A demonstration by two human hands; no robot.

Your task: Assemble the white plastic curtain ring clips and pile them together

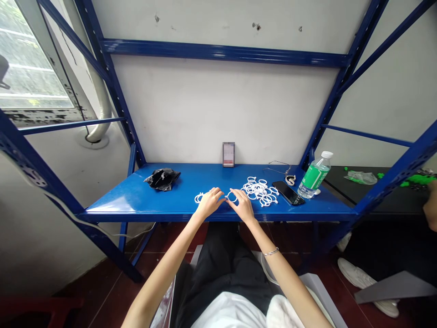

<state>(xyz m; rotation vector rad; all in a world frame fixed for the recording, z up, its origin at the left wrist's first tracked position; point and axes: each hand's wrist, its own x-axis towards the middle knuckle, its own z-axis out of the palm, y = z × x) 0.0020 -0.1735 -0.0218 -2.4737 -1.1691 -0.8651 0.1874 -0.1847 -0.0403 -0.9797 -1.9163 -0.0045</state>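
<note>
Both my hands rest on the blue shelf [136, 200] near its front edge. My left hand [210, 202] has its fingers curled and pinched on a white plastic ring [199, 197]. My right hand [242, 204] pinches another white ring [232, 197] just in front of it. The two hands nearly touch at the fingertips. A loose pile of several white rings [260, 190] lies just right of my right hand.
A black phone [288, 192] and a green-labelled water bottle [314, 175] stand right of the pile, glasses [280, 168] behind. A crumpled black bag [162, 178] lies at left, a small card [228, 154] leans on the wall. Another person's shoe [362, 278] shows at right.
</note>
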